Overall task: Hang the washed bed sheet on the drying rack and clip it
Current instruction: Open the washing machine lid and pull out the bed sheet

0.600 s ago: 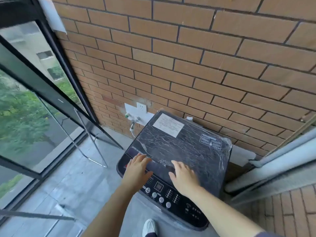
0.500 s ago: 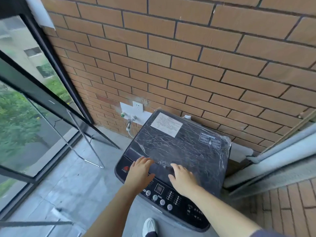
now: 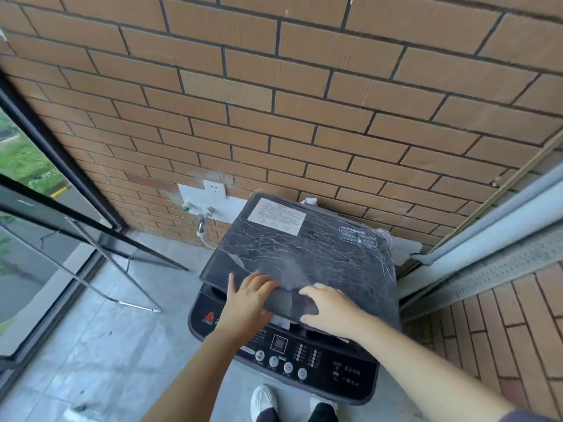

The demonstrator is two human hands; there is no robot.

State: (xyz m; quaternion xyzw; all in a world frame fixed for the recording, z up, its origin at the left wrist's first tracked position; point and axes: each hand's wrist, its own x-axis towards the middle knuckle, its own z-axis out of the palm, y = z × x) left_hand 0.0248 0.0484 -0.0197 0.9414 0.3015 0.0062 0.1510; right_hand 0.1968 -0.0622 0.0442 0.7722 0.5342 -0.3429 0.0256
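1. We cannot see the washed bed sheet. The black marbled plastic-wrapped washing machine lid (image 3: 304,254) covers the drum at the centre.
2. The lid's long axis runs from 6 o'clock, by our hands, to 12 o'clock at the wall. Its front edge is tilted up, leaving a dark gap at its left corner.
3. Our left hand (image 3: 248,303) rests on the lid's front strip, fingers fairly straight, thumb splayed towards 11 o'clock.
4. Our right hand (image 3: 330,309) grips the same front edge just beside it, fingers curled over the top and thumb under.
5. The silver tubular metal rack (image 3: 138,306) stands at 9 o'clock on the grey floor, well apart from the machine, against the dark-framed glass window (image 3: 36,269).
6. Below our hands at 6 o'clock lies the black control panel with round buttons (image 3: 304,357), then our white shoes (image 3: 263,402).
7. At 11 o'clock a white wall socket (image 3: 214,188) and a metal tap with hose (image 3: 202,220) sit on the orange brick wall (image 3: 304,102).
8. A grey sliding-door frame (image 3: 487,239) crowds the machine at 3 o'clock.
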